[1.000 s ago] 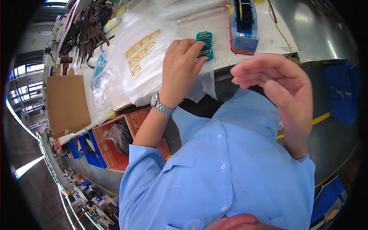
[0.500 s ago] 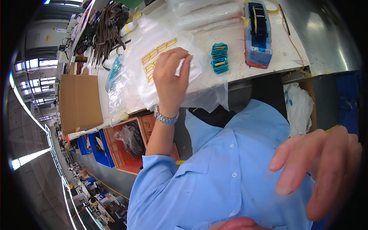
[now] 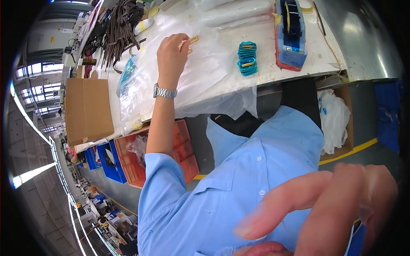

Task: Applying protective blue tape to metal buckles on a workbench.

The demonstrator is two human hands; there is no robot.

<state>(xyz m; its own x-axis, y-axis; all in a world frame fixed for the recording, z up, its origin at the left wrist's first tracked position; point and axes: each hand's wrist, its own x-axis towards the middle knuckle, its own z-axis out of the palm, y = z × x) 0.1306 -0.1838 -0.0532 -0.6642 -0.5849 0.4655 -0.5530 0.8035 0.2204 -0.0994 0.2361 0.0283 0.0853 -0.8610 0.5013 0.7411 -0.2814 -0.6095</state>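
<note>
Over the white plastic sheet (image 3: 205, 68) on the bench, my left hand (image 3: 172, 53) has its fingers curled down, closed on a gold rectangular slide buckle (image 3: 193, 40) at its fingertips. Another bit of gold shows below the thumb; the hand and wrist hide whatever else lies beneath. A steel-banded watch (image 3: 165, 91) circles that wrist. Close to the camera at lower right, my right hand (image 3: 333, 205) is blurred, its fingers bent but apart, nothing visible in it. To the right of the sheet sit two stacks of teal-wrapped gold pieces (image 3: 247, 58).
A blue tape dispenser (image 3: 291, 55) stands at right on the bench. Clear plastic bags (image 3: 239, 17) lie at the back, brown straps (image 3: 121, 34) at far left. Cardboard (image 3: 87, 111) juts from the left edge. Below are an orange crate (image 3: 185, 149) and a white bag (image 3: 333, 121).
My left hand has moved left and farther over the bench, now covering most of the gold buckles seen earlier. My right hand has come lower and to the left.
</note>
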